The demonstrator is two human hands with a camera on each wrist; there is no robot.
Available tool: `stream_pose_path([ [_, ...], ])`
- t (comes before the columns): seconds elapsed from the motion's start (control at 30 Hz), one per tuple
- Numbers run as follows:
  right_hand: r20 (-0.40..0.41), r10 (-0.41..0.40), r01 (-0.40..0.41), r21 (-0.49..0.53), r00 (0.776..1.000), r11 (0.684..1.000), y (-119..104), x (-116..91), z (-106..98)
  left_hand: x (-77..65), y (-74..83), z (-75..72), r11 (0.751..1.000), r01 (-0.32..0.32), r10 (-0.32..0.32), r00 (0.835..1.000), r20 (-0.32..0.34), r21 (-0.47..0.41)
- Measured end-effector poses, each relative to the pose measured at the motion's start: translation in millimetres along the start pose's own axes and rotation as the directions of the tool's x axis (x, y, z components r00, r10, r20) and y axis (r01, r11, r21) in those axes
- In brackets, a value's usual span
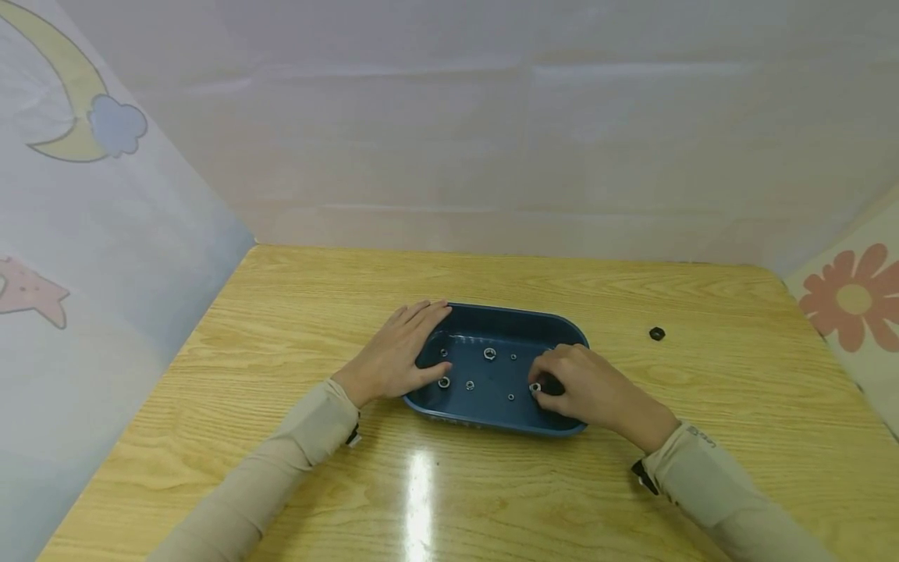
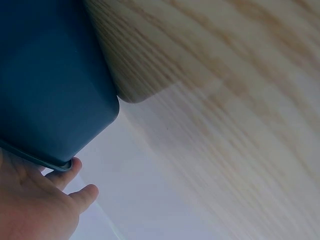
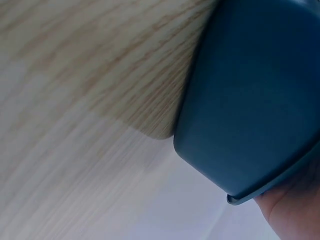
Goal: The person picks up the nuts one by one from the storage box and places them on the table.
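Observation:
A dark blue tray (image 1: 463, 412) sits on the table, holding several silver nuts of different sizes, among them a larger nut (image 1: 489, 354). My left hand (image 1: 403, 351) rests on its left rim, fingers extended and thumb over the inside near another nut (image 1: 444, 382). In the left wrist view, fingertips (image 2: 89, 195) show beside the rim. My right hand (image 1: 583, 386) reaches in over the right end and pinches a silver nut (image 1: 535, 387) between thumb and forefinger. The right wrist view has only part of that hand (image 3: 295, 210), behind the tray wall; its fingertips are hidden.
A black nut (image 1: 656, 333) lies on the wooden table (image 1: 702, 382), right of the tray. Behind the table rises a pale wall covering (image 1: 449, 156), with decorated panels at both sides.

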State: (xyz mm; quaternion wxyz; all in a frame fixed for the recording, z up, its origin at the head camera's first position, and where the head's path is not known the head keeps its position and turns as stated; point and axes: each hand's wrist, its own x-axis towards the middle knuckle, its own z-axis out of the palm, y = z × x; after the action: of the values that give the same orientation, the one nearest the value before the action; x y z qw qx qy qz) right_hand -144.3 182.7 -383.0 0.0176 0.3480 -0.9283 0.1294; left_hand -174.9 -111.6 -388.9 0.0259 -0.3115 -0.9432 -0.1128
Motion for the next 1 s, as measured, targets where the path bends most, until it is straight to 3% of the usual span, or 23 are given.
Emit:
stream_pose_path([
  [0.43, -0.114, -0.028, 0.024, -0.034, 0.993, 0.999, 2, -7, -12, -1.0, 0.1, 0.5, 1.0, 0.004, -0.004, 1.0, 0.002, 0.001],
  [1.0, -0.214, 0.014, -0.029, -0.065, 0.977, 0.997, 13, -25, -33, -1.2, -1.0, 0.2, 1.0, 0.0, 0.0, 1.0, 0.002, -0.005],
])
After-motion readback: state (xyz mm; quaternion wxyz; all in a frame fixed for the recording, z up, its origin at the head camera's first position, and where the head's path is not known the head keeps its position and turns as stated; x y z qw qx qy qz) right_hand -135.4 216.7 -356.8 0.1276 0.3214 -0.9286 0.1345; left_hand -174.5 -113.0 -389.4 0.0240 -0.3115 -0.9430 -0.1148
